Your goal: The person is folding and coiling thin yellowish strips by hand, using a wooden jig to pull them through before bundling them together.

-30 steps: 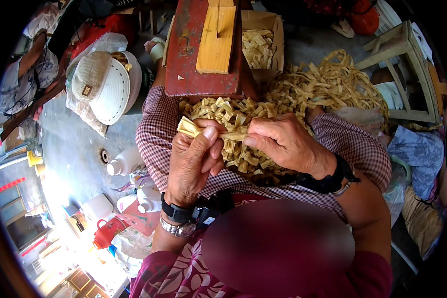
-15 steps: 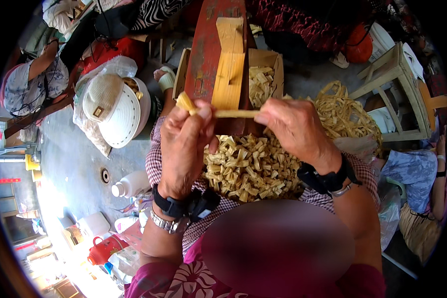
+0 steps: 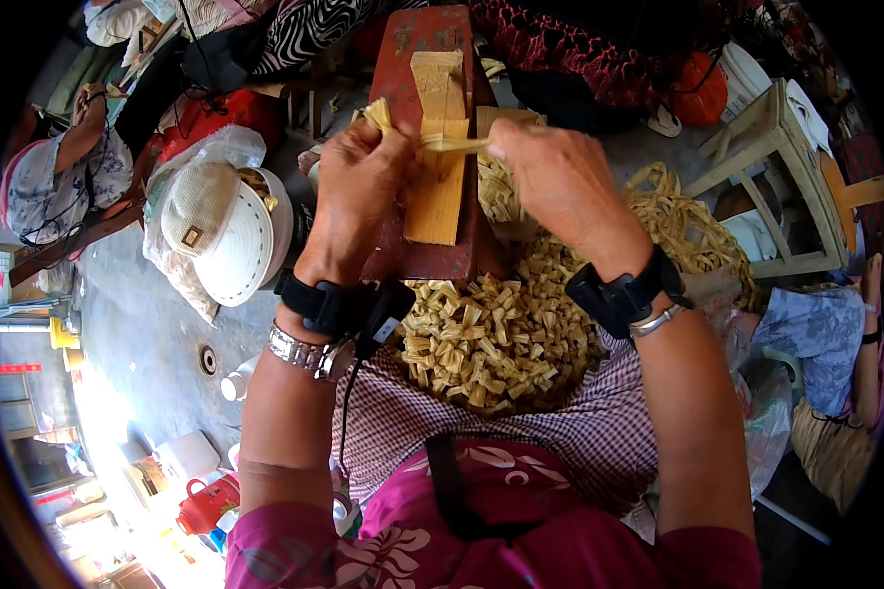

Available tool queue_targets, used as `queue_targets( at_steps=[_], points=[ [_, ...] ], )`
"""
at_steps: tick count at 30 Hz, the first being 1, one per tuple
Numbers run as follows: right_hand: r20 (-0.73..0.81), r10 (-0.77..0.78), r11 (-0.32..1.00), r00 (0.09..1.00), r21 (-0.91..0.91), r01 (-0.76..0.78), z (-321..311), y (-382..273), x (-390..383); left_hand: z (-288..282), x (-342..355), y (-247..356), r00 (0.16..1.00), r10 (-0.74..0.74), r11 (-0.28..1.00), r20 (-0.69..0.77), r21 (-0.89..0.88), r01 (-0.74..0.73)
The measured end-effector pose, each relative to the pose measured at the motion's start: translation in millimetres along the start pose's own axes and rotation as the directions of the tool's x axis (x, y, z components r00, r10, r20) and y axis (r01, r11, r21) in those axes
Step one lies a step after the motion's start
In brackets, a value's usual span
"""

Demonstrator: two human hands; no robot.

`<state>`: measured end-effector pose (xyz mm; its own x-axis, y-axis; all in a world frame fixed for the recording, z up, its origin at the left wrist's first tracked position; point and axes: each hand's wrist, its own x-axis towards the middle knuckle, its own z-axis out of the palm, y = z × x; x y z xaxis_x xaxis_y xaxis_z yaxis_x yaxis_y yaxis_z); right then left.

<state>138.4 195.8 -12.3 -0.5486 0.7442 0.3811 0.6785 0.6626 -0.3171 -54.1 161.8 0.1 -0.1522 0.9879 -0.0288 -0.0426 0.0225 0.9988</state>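
Yellow fibrous strip [image 3: 454, 145] spans the gap between the person's two hands, above a red worktop [image 3: 385, 206] and in front of a wooden block [image 3: 436, 206]; whether it touches the block cannot be told. The left hand [image 3: 363, 167] grips the strip near its bunched end, which pokes out above the fingers. The right hand [image 3: 565, 177] pinches the other end.

Below the worktop's near end lies a heap of short folded pieces [image 3: 496, 344], close to the lap in checked cloth [image 3: 403, 422]. A cardboard box [image 3: 509, 120] partly hides behind the right hand, and long loose strips [image 3: 692, 236] tangle farther right, near a wooden stool [image 3: 791, 177]. To the left, a pale hat [image 3: 234, 250] rests on a white bucket [image 3: 281, 221].

The worktop's paint is scuffed; the floor [image 3: 138, 324] is smooth and grey, with bright light at lower left. The hat bears a small square label [image 3: 193, 239], too small to read.
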Motion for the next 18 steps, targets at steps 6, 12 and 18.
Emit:
queue_targets(
  at_steps=[6, 12, 18],
  points=[
    [0.001, -0.018, 0.936, 1.0, 0.351, 0.016, -5, -18, -30, -25, -52, 22, 0.979, -0.175, 0.945, 0.109, 0.299, 0.136],
    [-0.1, -0.389, 0.827, 0.916, 0.401, 0.395, 5, -75, -71, -31, -129, -15, 0.822, -0.518, 0.843, 0.238, 0.304, 0.443],
    [-0.152, -0.432, 0.673, 0.889, 0.602, 0.43, 30, -109, -111, -6, -153, -59, 0.802, -0.549, 0.785, 0.236, -0.184, 0.592]
  ],
)
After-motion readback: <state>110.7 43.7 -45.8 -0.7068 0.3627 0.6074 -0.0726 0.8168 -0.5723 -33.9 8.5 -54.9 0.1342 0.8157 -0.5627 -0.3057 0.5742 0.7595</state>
